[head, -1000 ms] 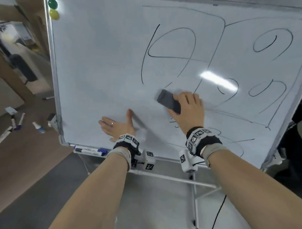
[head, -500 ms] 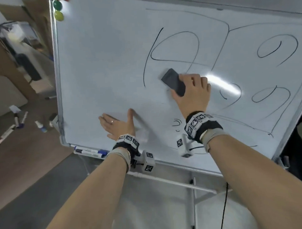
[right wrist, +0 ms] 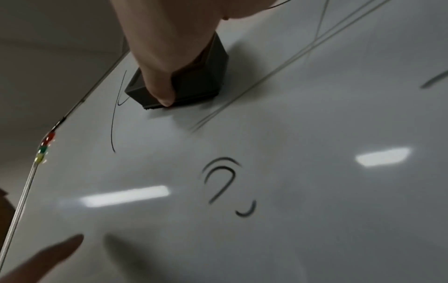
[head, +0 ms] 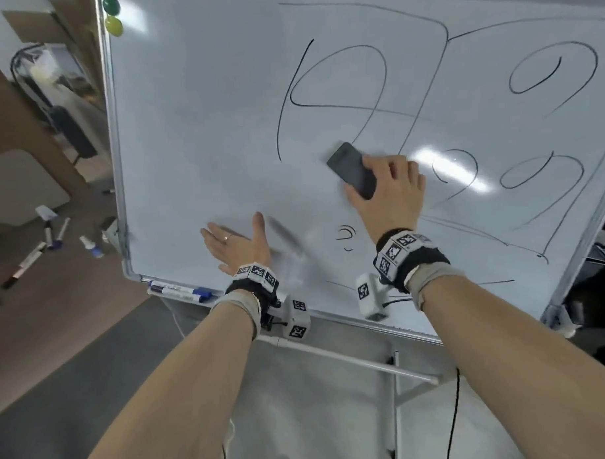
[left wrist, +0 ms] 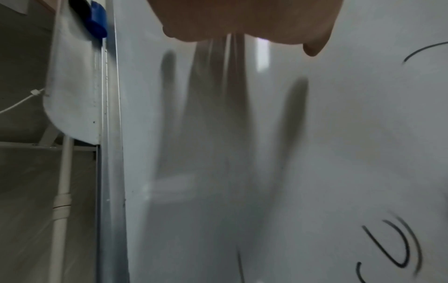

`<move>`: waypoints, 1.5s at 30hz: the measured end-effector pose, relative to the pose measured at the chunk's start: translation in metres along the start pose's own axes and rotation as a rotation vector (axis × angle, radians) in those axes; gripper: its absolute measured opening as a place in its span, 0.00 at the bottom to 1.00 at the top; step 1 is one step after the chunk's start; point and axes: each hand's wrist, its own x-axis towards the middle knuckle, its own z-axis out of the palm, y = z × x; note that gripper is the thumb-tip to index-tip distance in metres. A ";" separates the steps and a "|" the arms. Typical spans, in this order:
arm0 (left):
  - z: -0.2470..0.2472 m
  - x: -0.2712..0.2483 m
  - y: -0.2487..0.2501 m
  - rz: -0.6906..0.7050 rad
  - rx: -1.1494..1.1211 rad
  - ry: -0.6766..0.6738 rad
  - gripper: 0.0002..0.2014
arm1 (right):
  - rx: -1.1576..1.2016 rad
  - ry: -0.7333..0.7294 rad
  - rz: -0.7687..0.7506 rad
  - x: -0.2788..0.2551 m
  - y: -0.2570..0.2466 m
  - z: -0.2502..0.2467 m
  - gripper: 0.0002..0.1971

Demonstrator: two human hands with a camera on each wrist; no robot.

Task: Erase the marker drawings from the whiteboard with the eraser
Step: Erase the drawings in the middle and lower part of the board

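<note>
Tilted whiteboard on a metal stand over a grey floor, its right half covered in black marker loops.

On the board's lower middle, the right hand presses a dark grey block eraser flat against the surface; the right wrist view shows the thumb curled down one long side, gripping it. The eraser sits at the foot of the leftmost loops, just above a small leftover squiggle. The left hand lies flat on the board near the bottom edge, fingers straight and spread, thumb out to the side. A blue-capped marker lies on the tray below it. Green and yellow magnets sit at the board's top left corner, and several markers lie scattered on the floor to the left.
</note>
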 end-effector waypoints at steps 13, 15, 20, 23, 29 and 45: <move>0.024 -0.020 -0.014 0.002 0.041 0.035 0.53 | -0.054 -0.096 -0.137 -0.046 0.025 -0.016 0.21; 0.024 -0.023 -0.014 0.008 0.046 0.029 0.53 | -0.073 -0.011 -0.034 -0.025 0.025 -0.022 0.22; 0.026 -0.022 -0.019 0.018 0.042 0.062 0.51 | 0.051 -0.247 -0.242 -0.085 0.028 -0.005 0.23; 0.028 -0.025 -0.029 0.027 0.046 0.067 0.50 | 0.040 -0.535 -0.428 -0.150 0.040 0.011 0.25; 0.032 -0.033 -0.042 0.002 0.056 0.075 0.50 | 0.005 -0.470 -0.449 -0.128 0.044 0.003 0.23; 0.055 -0.065 -0.036 0.062 0.077 0.116 0.49 | -0.036 -0.641 -0.497 -0.172 0.085 -0.014 0.25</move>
